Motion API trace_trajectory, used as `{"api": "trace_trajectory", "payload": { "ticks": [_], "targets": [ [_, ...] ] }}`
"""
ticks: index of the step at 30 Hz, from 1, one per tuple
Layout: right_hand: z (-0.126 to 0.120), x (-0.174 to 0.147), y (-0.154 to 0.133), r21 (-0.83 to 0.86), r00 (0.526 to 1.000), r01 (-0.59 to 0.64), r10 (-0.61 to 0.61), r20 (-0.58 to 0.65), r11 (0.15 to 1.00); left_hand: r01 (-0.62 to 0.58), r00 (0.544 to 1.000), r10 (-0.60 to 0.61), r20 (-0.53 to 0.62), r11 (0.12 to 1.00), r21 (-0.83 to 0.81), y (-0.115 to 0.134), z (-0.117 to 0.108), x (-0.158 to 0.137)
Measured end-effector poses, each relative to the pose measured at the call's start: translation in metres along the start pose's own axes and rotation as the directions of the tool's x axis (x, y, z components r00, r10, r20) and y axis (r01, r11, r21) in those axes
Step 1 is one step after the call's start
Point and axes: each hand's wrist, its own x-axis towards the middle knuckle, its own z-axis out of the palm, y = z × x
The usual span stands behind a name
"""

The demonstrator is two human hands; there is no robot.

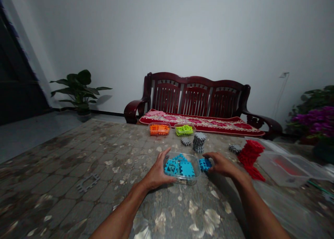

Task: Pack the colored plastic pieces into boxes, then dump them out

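Note:
A clear plastic container with light-blue toothed puzzle tiles in it sits on the patterned tablecloth. My left hand grips its left side, thumb along the near edge and fingers at the far-left corner. Just right of the container, my right hand is closed on a small stack of darker blue puzzle tiles. Behind the hands stands a stack of grey puzzle tiles, with a lower grey pile beside it.
Containers of orange tiles and lime-green tiles stand at the far table edge. A leaning red tile stack and a translucent box are at right. A grey frame-shaped piece lies left. Beyond is a wooden bench.

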Motion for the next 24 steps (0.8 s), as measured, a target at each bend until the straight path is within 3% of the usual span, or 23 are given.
{"api": "trace_trajectory", "payload": {
  "ticks": [4, 9, 15, 20, 24],
  "targets": [
    [-0.006, 0.001, -0.005, 0.006, 0.999, 0.004, -0.003, -0.043, 1.0, 0.012, 1.0, -0.012, 0.006, 1.0, -0.008, 0.0, 0.0, 0.0],
    [-0.017, -0.003, -0.037, 0.094, 0.993, 0.085, -0.077, -0.085, 0.992, 0.02, 1.0, -0.02, 0.007, 1.0, -0.016, -0.001, 0.0, 0.0],
    [-0.001, -0.009, -0.074, 0.114, 0.966, 0.229, -0.211, -0.151, 0.967, 0.007, 1.0, -0.007, -0.006, 1.0, -0.012, 0.0, 0.001, 0.0],
    [0.006, -0.008, -0.08, 0.123, 0.971, 0.231, -0.222, -0.086, 0.965, 0.001, 1.0, 0.0, -0.015, 1.0, 0.017, 0.002, 0.0, 0.0],
    [0.007, -0.007, -0.077, 0.112, 0.963, 0.261, -0.251, -0.101, 0.959, -0.004, 1.0, 0.004, -0.012, 1.0, 0.011, 0.0, 0.0, 0.0]
  ]
}}
